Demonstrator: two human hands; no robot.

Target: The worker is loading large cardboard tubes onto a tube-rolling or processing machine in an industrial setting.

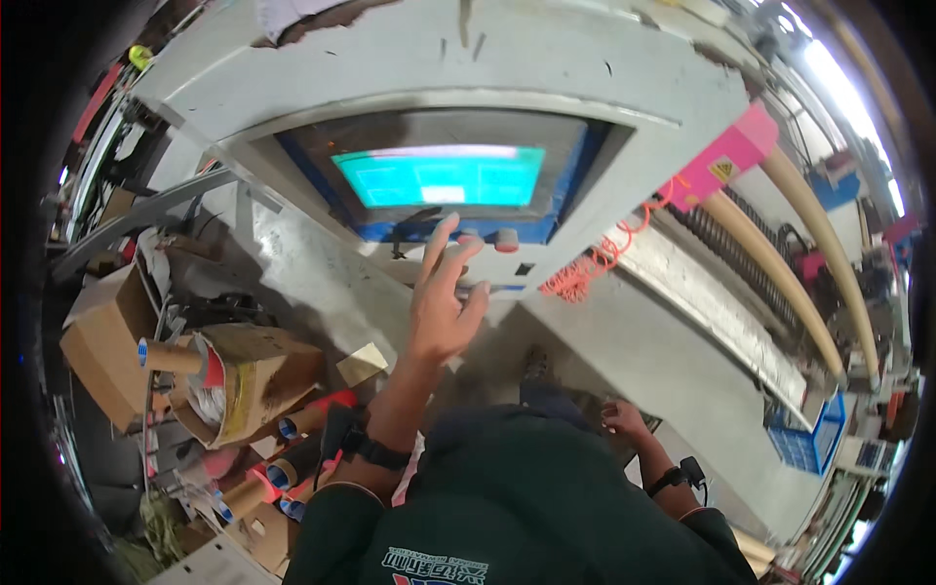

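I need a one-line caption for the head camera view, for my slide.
Left hand reaches up to the buttons below a machine's lit blue-green screen; right hand hangs low.

Free room and obstacles, operator station.
- Far centre: grey control console (546,88) with lit screen (439,175) walls off the far side; the left hand (441,307) is raised with fingers spread at the button row (487,239) beneath it.
- Left, near: cardboard boxes (107,351) and cardboard tubes (283,468) crowd the floor, no clear passage.
- Right: orange coiled cable (585,268) hangs at the console edge; long tan rollers (780,283) bar the far right.
- Near right: bare grey floor (624,351) is open around the lowered right hand (624,419); blue crate (809,439) beyond.
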